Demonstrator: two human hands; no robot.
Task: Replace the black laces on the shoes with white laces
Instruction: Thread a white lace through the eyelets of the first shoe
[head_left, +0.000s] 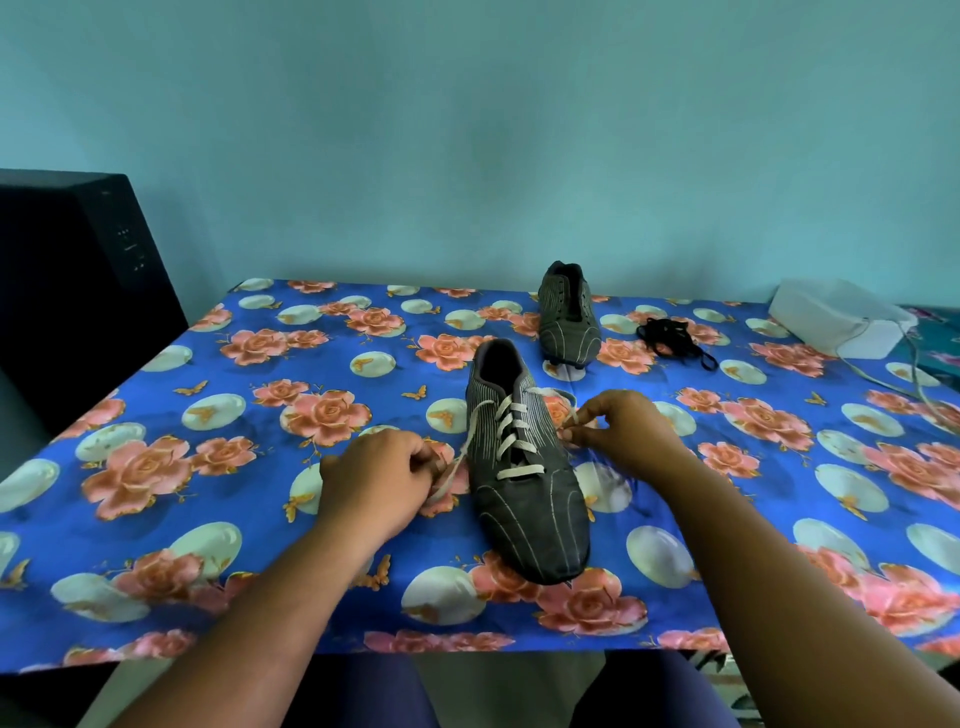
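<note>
On the blue floral tablecloth (218, 374), the dark striped lace-up shoe (524, 483) stands between both hands. The left hand (371, 480) pinches one end of its white flat lace (511, 421); the right hand (621, 423) pinches the other end, forearms reaching forward.

Near shoe (524, 467) on a floral tablecloth (208, 415), threaded with a white lace (511, 431); left hand (374, 480) and right hand (618, 423) each pinch one lace end. Behind stand a second shoe (567, 312), apparently unlaced, and loose black laces (672, 338).

Soft even daylight, faint shadows, bluish cast, wide-angle bending at edges, slightly soft focus
</note>
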